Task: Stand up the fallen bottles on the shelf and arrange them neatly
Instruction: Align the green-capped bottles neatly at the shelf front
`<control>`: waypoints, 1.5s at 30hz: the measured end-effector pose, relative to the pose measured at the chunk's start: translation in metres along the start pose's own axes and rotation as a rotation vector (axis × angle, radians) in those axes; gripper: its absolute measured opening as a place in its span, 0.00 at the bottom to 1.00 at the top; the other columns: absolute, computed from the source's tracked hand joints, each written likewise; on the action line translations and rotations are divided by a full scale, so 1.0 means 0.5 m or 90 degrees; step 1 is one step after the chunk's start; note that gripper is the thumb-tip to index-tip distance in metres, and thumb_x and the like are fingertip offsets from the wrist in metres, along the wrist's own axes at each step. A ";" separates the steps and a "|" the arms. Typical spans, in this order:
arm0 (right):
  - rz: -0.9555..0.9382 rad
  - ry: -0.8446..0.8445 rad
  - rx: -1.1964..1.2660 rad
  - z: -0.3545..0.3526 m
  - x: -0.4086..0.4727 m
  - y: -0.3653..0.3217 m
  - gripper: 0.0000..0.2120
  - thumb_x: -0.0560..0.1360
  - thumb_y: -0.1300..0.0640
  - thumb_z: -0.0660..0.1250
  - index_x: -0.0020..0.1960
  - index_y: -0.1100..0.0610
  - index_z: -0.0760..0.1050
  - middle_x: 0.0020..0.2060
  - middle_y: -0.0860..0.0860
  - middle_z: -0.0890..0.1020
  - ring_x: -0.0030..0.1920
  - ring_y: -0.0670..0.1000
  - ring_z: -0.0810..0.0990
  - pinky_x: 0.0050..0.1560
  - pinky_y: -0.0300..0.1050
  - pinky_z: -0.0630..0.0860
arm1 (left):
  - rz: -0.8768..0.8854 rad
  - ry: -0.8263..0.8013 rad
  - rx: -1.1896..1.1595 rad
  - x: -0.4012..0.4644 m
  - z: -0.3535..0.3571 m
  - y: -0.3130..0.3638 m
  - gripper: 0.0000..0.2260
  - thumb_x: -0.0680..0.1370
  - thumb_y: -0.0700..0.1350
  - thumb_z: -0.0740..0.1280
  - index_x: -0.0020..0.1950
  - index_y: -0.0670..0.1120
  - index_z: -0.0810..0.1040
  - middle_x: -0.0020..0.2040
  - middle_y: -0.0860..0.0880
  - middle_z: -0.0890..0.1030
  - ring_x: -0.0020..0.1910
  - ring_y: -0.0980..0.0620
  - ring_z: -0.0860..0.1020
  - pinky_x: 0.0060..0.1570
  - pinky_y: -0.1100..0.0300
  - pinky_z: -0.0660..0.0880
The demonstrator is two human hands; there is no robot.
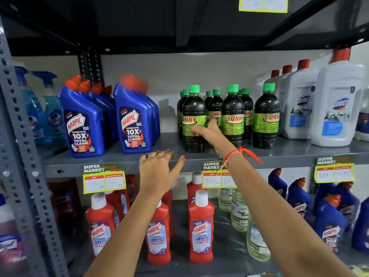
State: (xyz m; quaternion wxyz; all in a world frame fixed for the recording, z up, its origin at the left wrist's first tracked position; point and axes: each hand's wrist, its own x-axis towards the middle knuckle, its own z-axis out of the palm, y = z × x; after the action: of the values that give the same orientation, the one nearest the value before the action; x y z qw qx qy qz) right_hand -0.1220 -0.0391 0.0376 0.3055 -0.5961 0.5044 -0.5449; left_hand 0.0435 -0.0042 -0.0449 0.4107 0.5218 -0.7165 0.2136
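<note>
Resting flat on the shelf (119,160) lip, the left hand (157,170) is released, likely bracing. Farther in, the right hand (209,132) reaches between two upright Sunny bottles, fingers (196,129) spread, touching the left bottle (193,118) at its label and gripping nothing, seemingly nudging it into line. No bottle lies fallen here.
</note>
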 end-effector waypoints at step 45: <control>-0.115 0.051 -0.183 0.019 -0.010 0.016 0.36 0.63 0.52 0.78 0.64 0.62 0.65 0.58 0.58 0.80 0.59 0.56 0.78 0.61 0.50 0.75 | -0.010 -0.009 0.010 0.000 -0.005 0.008 0.24 0.73 0.61 0.54 0.52 0.47 0.82 0.50 0.48 0.84 0.50 0.49 0.80 0.50 0.52 0.70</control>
State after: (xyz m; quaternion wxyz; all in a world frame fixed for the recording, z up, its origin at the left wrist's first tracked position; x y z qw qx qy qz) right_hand -0.1145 -0.0385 0.0266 0.1465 -0.6544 0.5334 -0.5156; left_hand 0.0404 -0.0008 -0.0429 0.4033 0.5321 -0.7134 0.2128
